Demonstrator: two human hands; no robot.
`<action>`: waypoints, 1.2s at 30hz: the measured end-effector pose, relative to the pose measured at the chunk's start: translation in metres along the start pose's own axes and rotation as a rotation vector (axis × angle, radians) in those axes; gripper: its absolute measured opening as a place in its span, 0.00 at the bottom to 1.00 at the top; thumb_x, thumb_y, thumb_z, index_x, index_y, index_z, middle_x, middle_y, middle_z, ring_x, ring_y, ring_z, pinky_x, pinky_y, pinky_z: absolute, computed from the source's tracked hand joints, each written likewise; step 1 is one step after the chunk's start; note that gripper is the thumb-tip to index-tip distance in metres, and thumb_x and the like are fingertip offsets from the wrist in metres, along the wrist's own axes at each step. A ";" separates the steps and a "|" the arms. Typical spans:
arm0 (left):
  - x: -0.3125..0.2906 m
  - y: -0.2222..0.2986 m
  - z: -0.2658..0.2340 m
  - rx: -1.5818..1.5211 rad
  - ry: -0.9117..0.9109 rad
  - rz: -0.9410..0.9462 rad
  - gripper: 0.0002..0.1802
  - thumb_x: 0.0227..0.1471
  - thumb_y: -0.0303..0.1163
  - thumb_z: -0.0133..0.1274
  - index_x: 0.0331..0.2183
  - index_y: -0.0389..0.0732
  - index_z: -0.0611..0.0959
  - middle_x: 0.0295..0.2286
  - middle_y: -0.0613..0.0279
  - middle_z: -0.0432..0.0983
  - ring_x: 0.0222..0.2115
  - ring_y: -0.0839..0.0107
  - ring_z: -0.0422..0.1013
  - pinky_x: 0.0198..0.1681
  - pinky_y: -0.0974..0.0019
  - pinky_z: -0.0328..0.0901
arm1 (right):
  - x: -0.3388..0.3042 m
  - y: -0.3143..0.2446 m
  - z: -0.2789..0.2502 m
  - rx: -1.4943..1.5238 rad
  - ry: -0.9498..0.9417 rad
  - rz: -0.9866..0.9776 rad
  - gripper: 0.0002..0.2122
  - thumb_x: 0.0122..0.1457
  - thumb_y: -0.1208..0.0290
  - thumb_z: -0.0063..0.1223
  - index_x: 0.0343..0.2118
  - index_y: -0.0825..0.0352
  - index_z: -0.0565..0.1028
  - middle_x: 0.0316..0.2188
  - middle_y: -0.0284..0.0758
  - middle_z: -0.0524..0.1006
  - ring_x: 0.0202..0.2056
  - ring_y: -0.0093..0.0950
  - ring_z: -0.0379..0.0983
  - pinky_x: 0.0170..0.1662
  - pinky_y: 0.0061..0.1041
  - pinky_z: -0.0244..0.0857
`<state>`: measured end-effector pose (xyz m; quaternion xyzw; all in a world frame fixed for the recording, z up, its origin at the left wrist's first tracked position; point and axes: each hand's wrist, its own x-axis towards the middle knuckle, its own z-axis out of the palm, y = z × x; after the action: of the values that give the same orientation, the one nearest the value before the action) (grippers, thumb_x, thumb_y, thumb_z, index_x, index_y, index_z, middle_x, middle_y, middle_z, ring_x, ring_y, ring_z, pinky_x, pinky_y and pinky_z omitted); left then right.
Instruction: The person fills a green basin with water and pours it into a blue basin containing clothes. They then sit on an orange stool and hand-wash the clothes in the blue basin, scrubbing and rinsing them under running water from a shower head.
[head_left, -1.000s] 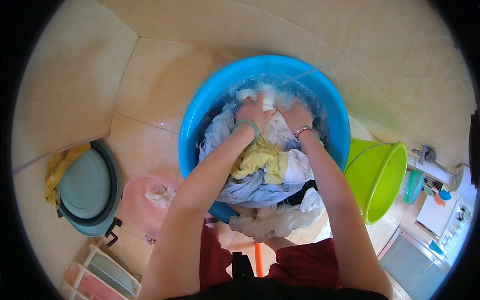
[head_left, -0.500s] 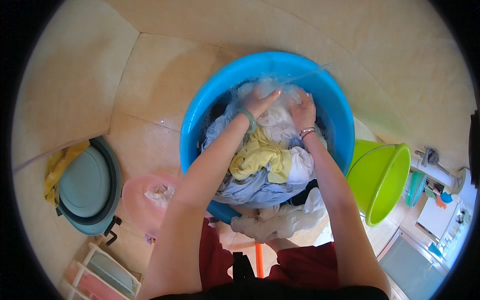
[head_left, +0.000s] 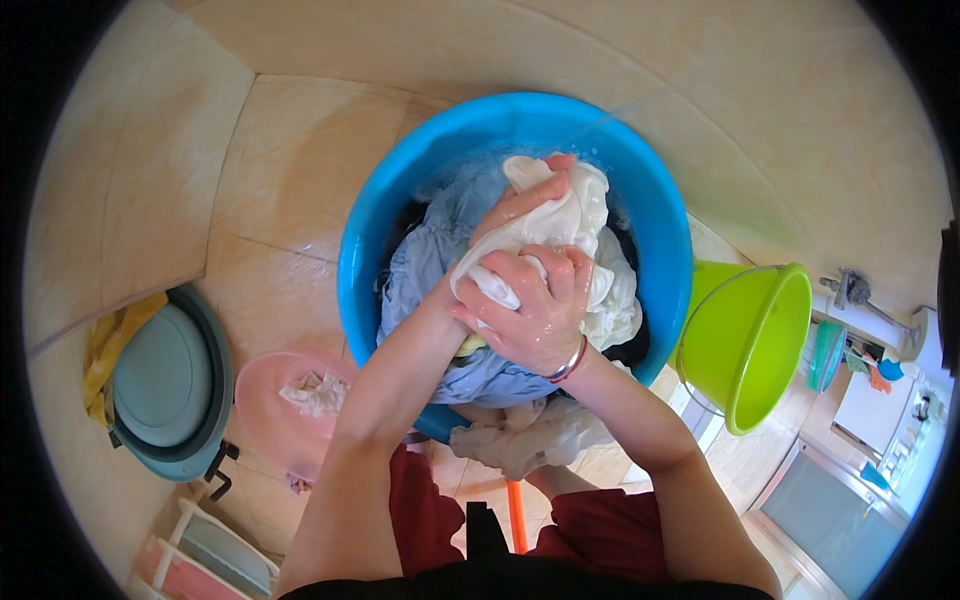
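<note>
A wet white cloth [head_left: 565,215] is bunched up above the large blue tub [head_left: 365,225], and I hold it with both hands. My left hand [head_left: 515,208] is closed round its far part, the thumb and fingertips showing at the top. Nearer to me, my right hand [head_left: 535,315] crosses over the left wrist, its fingers curled into the cloth's folds. Below lie light blue laundry [head_left: 430,270] and a glimpse of yellow fabric [head_left: 470,345], mostly covered by my hands. Off-white sheer fabric [head_left: 530,445] drapes over the tub's near rim.
A lime-green bucket [head_left: 745,350] stands right of the tub. To the left are a pink basin [head_left: 285,420] with a small pale cloth [head_left: 315,393], and grey-green basins [head_left: 165,385] against the wall with a yellow cloth [head_left: 110,360]. A thin water stream [head_left: 605,118] enters the tub.
My hands have come up out of the foamy water with the white cloth gathered between them. The right hand has moved left and nearer, across the left wrist. The yellow fabric is now mostly hidden.
</note>
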<state>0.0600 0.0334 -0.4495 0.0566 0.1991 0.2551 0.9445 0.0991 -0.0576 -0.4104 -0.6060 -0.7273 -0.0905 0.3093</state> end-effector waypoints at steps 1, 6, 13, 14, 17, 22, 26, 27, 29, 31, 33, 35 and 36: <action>-0.003 0.003 0.009 -0.001 0.007 -0.055 0.15 0.57 0.42 0.52 0.44 0.46 0.74 0.38 0.66 0.71 0.37 0.75 0.70 0.40 0.70 0.68 | 0.000 0.000 0.002 -0.043 0.039 0.005 0.13 0.39 0.60 0.61 0.31 0.45 0.77 0.38 0.24 0.71 0.41 0.30 0.64 0.39 0.38 0.55; 0.005 0.006 0.010 0.129 0.103 -0.070 0.16 0.58 0.52 0.48 0.31 0.50 0.73 0.25 0.73 0.69 0.26 0.81 0.67 0.27 0.75 0.63 | 0.014 0.017 0.008 0.002 0.172 0.090 0.11 0.37 0.61 0.66 0.27 0.47 0.78 0.31 0.29 0.71 0.28 0.33 0.66 0.28 0.32 0.59; 0.015 -0.005 -0.014 1.493 0.150 0.709 0.10 0.57 0.39 0.50 0.28 0.46 0.72 0.25 0.73 0.66 0.25 0.79 0.66 0.28 0.73 0.63 | 0.013 0.047 0.011 0.314 0.179 0.171 0.08 0.37 0.70 0.64 0.24 0.56 0.77 0.26 0.35 0.72 0.28 0.35 0.72 0.27 0.31 0.67; 0.013 -0.009 -0.016 1.146 0.167 0.571 0.08 0.55 0.35 0.51 0.28 0.42 0.74 0.25 0.72 0.70 0.26 0.79 0.67 0.29 0.72 0.64 | 0.013 0.054 0.007 0.362 0.109 0.142 0.06 0.41 0.72 0.61 0.24 0.59 0.76 0.26 0.36 0.73 0.27 0.36 0.73 0.28 0.31 0.69; 0.015 -0.011 -0.022 0.558 0.325 0.309 0.08 0.53 0.33 0.52 0.28 0.39 0.77 0.25 0.68 0.73 0.27 0.78 0.69 0.31 0.71 0.65 | 0.005 0.067 0.021 0.480 0.135 0.264 0.03 0.45 0.73 0.59 0.24 0.62 0.76 0.24 0.38 0.73 0.26 0.39 0.72 0.29 0.32 0.69; 0.001 -0.021 -0.014 0.740 0.537 0.421 0.13 0.49 0.36 0.57 0.30 0.33 0.83 0.26 0.63 0.79 0.28 0.76 0.74 0.32 0.72 0.66 | -0.034 0.126 0.032 0.280 -0.035 0.700 0.10 0.56 0.65 0.50 0.28 0.67 0.76 0.25 0.46 0.74 0.28 0.46 0.71 0.31 0.39 0.64; 0.013 -0.005 -0.051 0.894 0.659 0.377 0.32 0.43 0.46 0.64 0.45 0.33 0.77 0.38 0.50 0.77 0.38 0.63 0.74 0.42 0.64 0.67 | -0.031 0.141 0.044 0.216 -0.076 0.804 0.13 0.59 0.61 0.48 0.31 0.66 0.77 0.26 0.45 0.74 0.33 0.45 0.70 0.35 0.39 0.64; 0.014 -0.002 -0.061 1.046 0.613 0.411 0.35 0.43 0.47 0.63 0.48 0.35 0.73 0.40 0.50 0.76 0.39 0.62 0.73 0.43 0.64 0.66 | -0.029 0.149 0.050 0.223 -0.111 0.811 0.13 0.59 0.60 0.48 0.34 0.65 0.77 0.27 0.45 0.74 0.35 0.44 0.69 0.36 0.40 0.63; 0.013 -0.002 -0.071 1.341 0.495 0.451 0.41 0.44 0.48 0.63 0.54 0.37 0.67 0.44 0.50 0.73 0.43 0.62 0.71 0.46 0.62 0.65 | -0.045 0.169 0.054 0.213 -0.185 0.844 0.14 0.59 0.59 0.48 0.39 0.63 0.77 0.28 0.44 0.75 0.38 0.43 0.68 0.37 0.40 0.63; 0.013 0.001 -0.071 1.656 0.475 0.255 0.46 0.43 0.51 0.62 0.58 0.44 0.61 0.46 0.41 0.70 0.44 0.50 0.70 0.48 0.57 0.64 | -0.051 0.165 0.057 0.028 -0.338 0.815 0.22 0.55 0.50 0.51 0.46 0.61 0.73 0.32 0.43 0.75 0.44 0.44 0.68 0.42 0.42 0.65; 0.017 0.010 -0.070 1.848 0.435 0.075 0.44 0.44 0.52 0.61 0.57 0.46 0.62 0.46 0.37 0.69 0.44 0.45 0.70 0.48 0.54 0.64 | -0.052 0.147 0.066 -0.147 -0.437 0.762 0.27 0.52 0.45 0.53 0.48 0.61 0.72 0.34 0.45 0.74 0.46 0.45 0.68 0.45 0.43 0.65; 0.026 0.006 -0.074 1.946 0.461 -0.008 0.40 0.46 0.51 0.58 0.57 0.47 0.63 0.45 0.37 0.70 0.43 0.44 0.70 0.47 0.53 0.65 | -0.047 0.150 0.074 -0.137 -0.713 0.908 0.29 0.50 0.43 0.53 0.48 0.63 0.72 0.44 0.50 0.72 0.50 0.43 0.67 0.48 0.41 0.66; 0.031 0.007 -0.077 2.000 0.480 -0.046 0.39 0.48 0.51 0.56 0.57 0.48 0.63 0.44 0.37 0.71 0.43 0.44 0.70 0.46 0.53 0.65 | -0.042 0.154 0.082 -0.120 -0.847 0.964 0.28 0.52 0.44 0.51 0.47 0.64 0.73 0.45 0.50 0.72 0.50 0.43 0.68 0.48 0.40 0.66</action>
<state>0.0505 0.0557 -0.5290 0.7609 0.5049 -0.0410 0.4055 0.2186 -0.0122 -0.5361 -0.8641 -0.4264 0.2653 -0.0330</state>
